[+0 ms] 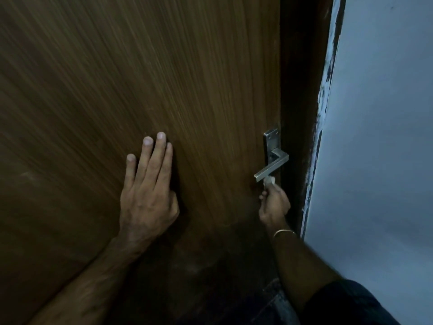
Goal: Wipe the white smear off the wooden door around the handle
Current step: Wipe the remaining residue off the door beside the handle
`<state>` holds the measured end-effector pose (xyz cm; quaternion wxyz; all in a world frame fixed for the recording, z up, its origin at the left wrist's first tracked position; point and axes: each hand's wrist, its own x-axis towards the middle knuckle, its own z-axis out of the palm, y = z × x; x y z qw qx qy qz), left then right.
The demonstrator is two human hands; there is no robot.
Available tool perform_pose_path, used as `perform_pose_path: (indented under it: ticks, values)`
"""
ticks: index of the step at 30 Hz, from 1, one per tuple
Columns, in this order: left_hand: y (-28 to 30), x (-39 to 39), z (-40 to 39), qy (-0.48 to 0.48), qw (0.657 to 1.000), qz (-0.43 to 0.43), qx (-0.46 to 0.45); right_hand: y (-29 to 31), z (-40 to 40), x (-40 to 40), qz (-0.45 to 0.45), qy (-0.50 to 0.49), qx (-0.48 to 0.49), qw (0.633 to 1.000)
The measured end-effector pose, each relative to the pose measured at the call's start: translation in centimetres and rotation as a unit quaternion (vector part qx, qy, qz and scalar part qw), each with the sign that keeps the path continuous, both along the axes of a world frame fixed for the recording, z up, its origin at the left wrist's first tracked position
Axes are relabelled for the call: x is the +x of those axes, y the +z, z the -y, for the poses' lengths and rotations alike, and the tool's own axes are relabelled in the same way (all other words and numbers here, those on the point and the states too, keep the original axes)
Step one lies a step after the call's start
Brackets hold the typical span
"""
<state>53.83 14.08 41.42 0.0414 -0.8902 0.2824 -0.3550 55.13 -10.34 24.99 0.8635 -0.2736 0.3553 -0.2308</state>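
Observation:
A brown wooden door fills most of the view. Its metal lever handle sits on a steel backplate near the door's right edge. My left hand lies flat against the door, fingers straight and pointing up, well left of the handle. My right hand is just below the lever and pinches a small white wad of cloth or tissue against the door under the lever. No white smear is plainly visible; the area under the handle is dark.
A dark door frame runs down the right of the door. Beyond it stands a pale blue-white wall with a chipped painted edge. The floor below is dark. A thin bangle circles my right wrist.

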Motion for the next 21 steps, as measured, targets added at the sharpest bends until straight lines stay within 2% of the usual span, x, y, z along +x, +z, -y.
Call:
perform_pose_path:
  ticks: [2, 4, 7, 10, 13, 16, 19, 21]
  values:
    - [0.0, 0.0, -0.1, -0.001, 1.000, 0.001, 0.004, -1.1, 0.1, -0.7, -0.035, 0.020, 0.032, 0.999]
    - [0.0, 0.3, -0.2, -0.003, 1.000, 0.010, 0.009, -0.9, -1.0, -1.0, -0.026, 0.057, 0.022, 0.998]
    - [-0.4, 0.3, 0.0, 0.005, 1.000, 0.001, 0.008, 0.3, -5.9, -2.5, -0.020, 0.138, -0.049, 0.989]
    - [-0.1, 0.0, 0.3, 0.011, 1.000, -0.024, 0.000, 2.5, -12.6, -4.3, -0.014, 0.225, -0.137, 0.965]
    - [0.5, -0.4, 0.1, 0.002, 0.999, -0.047, 0.003, 7.0, -15.8, -4.0, 0.018, 0.208, -0.221, 0.953]
    - [1.4, -1.4, 0.3, -0.005, 0.997, -0.075, -0.022, 13.4, -13.1, -2.7, 0.089, 0.151, -0.268, 0.947]
    - [1.9, -2.6, 0.8, -0.017, 0.992, -0.097, -0.078, 19.6, -8.2, -1.6, 0.103, 0.091, -0.263, 0.955]
    - [2.2, -3.5, 1.3, -0.022, 0.987, -0.098, -0.128, 21.9, -5.8, -2.2, 0.106, 0.111, -0.223, 0.963]
